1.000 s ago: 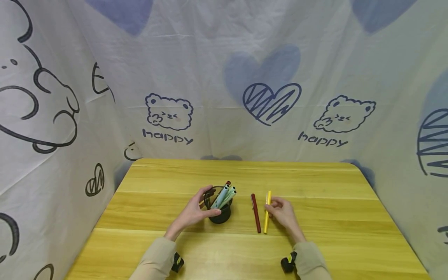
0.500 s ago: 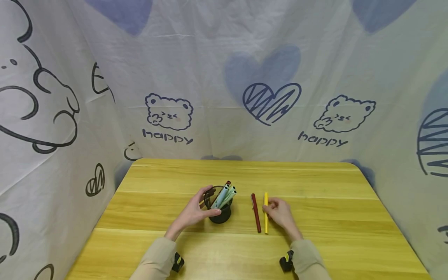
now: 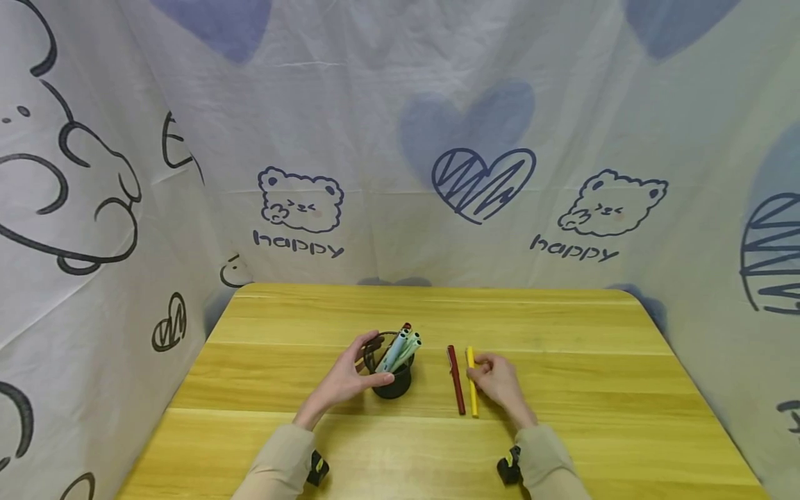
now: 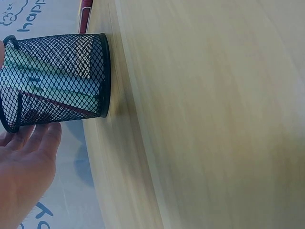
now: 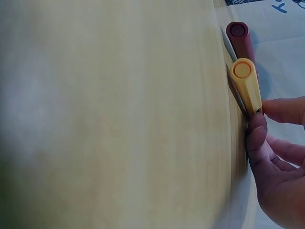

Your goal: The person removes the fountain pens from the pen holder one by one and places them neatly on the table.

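One mesh cup: held by the left hand.
Red pen: laid on the desk.
Yellow pen: pinched by the right hand, just beside the red pen; presumably light, rigid, smooth, best held mid-barrel.

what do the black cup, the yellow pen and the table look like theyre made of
Black cup: most likely metal mesh with a dark coating, judging by the fine diamond lattice. Yellow pen: probably plastic, as it looks smooth and evenly coloured. Table: wood or wood-look laminate with a slight sheen; streaky grain shows, but doesn't settle which.
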A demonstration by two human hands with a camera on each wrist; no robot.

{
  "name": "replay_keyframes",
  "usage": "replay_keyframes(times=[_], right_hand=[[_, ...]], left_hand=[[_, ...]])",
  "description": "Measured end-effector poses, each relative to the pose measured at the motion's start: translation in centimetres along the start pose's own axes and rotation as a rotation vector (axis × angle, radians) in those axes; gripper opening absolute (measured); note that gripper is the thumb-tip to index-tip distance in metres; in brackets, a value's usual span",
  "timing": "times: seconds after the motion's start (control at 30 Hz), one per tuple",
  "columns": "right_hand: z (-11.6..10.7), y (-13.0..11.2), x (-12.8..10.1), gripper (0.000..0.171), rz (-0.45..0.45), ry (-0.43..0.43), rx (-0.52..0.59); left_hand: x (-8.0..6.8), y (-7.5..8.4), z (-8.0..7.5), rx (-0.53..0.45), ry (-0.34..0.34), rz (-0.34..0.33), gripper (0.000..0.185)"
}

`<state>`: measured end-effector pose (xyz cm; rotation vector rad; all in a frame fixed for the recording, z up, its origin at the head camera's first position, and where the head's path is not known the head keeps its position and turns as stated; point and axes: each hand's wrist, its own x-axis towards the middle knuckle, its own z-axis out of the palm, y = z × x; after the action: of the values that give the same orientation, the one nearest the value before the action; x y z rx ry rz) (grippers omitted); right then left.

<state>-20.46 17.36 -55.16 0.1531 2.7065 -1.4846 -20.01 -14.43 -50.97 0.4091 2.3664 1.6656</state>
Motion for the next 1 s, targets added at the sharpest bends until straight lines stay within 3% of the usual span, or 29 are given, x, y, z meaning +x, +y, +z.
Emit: replay_keyframes(times=[1.0], right_hand=[[0.49, -0.23, 0.05, 0.035, -0.014, 0.010, -0.036]], left_hand=[[0.06, -0.04, -0.02, -0.004, -0.001, 0.001, 0.092]])
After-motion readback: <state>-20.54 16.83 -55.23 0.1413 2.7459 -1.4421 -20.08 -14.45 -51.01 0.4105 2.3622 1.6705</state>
